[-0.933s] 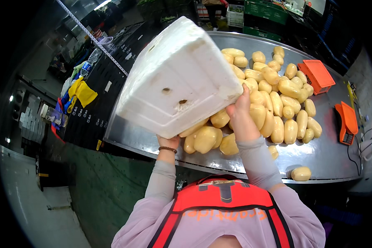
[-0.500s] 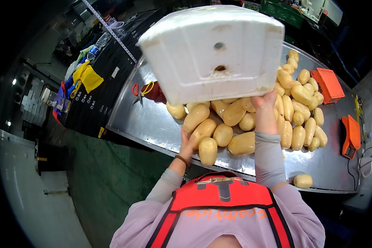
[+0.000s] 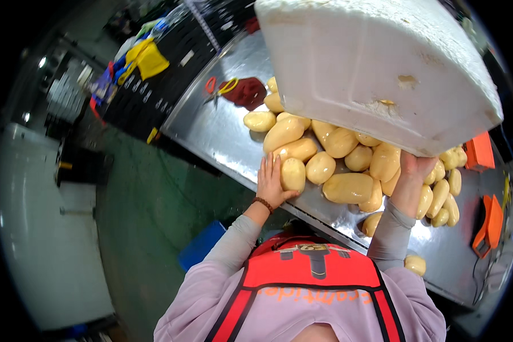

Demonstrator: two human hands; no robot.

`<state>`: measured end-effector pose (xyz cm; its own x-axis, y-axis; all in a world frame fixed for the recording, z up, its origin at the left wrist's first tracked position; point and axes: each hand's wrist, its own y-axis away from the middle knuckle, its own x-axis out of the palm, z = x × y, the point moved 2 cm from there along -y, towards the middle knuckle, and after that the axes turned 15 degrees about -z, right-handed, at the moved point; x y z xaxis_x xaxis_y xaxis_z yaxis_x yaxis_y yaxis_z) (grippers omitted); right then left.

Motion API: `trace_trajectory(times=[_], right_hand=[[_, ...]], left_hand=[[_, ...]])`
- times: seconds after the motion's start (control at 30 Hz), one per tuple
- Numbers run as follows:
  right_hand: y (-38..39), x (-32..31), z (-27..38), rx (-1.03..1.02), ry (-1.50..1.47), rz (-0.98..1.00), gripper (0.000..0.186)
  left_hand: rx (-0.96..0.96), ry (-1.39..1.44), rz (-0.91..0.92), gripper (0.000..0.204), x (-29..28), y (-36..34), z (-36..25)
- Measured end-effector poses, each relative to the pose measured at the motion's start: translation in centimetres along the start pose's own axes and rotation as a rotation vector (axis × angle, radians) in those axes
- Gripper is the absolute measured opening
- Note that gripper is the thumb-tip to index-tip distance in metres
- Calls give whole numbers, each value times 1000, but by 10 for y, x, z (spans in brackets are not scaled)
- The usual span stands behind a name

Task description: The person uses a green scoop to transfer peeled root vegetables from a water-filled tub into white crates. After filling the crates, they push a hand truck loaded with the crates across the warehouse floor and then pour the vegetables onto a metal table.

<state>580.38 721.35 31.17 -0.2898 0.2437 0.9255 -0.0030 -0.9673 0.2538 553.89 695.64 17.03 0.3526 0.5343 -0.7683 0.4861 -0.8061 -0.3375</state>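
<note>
My right hand [image 3: 417, 166] grips the lower edge of a white foam box [image 3: 376, 74], which is raised and tilted above the table; some fingers are hidden behind it. My left hand [image 3: 272, 183] has its fingers stretched apart, with the thumb touching the near side of an upright pale yellow root piece [image 3: 293, 174], which looks like a lotus root section. More such root pieces [image 3: 347, 188] lie loosely heaped under and beside the box, smooth and shiny. The box hides part of the heap.
The metal table [image 3: 211, 137] carries scissors [image 3: 221, 88] with red and yellow handles next to a dark red cloth [image 3: 246, 93]. An orange tray [image 3: 480, 151] and an orange scale [image 3: 488, 227] stand at the right. Black crates [image 3: 154, 85] flank the left side.
The foam box has swung right and tilted, with my right hand moving along. My left hand has shifted slightly right, its fingers spreading beside the upright root piece. The view has turned.
</note>
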Motion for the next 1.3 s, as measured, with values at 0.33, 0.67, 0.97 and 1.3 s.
trace_trajectory(times=[0.33, 0.67, 0.97, 1.3], right_hand=[[21, 26, -51, 451, 110, 518, 51], [277, -25, -148, 29, 812, 1378, 68], [597, -177, -217, 90, 276, 2241, 49], [663, -325, -198, 527, 625, 3302, 58]], left_hand=[[-582, -339, -150, 25, -41, 269, -8], [-1839, -1066, -351, 99, -177, 579, -89], [-2315, -1382, -809, 106, -203, 767, -185], [-2169, -609, -1569, 84, -230, 795, -169]])
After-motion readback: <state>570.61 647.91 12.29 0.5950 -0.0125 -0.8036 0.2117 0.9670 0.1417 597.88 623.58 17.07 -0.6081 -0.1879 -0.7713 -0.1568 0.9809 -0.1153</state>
